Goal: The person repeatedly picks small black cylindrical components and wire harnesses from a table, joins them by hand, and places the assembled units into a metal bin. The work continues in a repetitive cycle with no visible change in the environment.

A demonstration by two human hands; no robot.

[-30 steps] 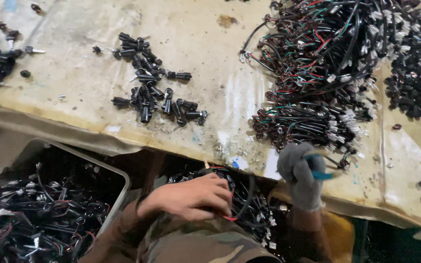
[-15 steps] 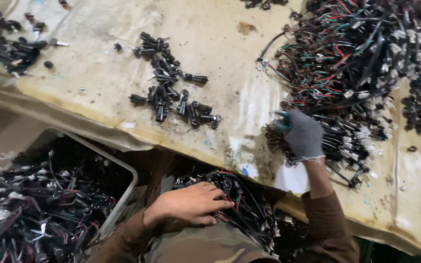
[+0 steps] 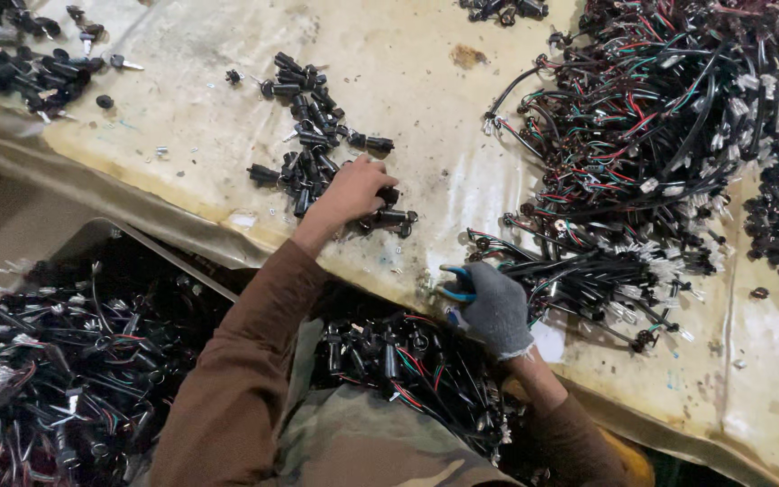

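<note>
The left hand is bare, its sleeve plain brown. Under its fingers lies a scatter of small connector plugs, black with glints of silver metal. The right hand wears a grey knit glove and shows blue tool handles at its thumb side. Beyond that hand the wire bundle is black with white ends, and the larger wire heap mixes black, red, green and white. The bench covering is pale cream, stained yellow-brown. Left of the sleeve, a grey bin holds black wiring. The lap cloth is camouflage-patterned, olive and tan.
</note>
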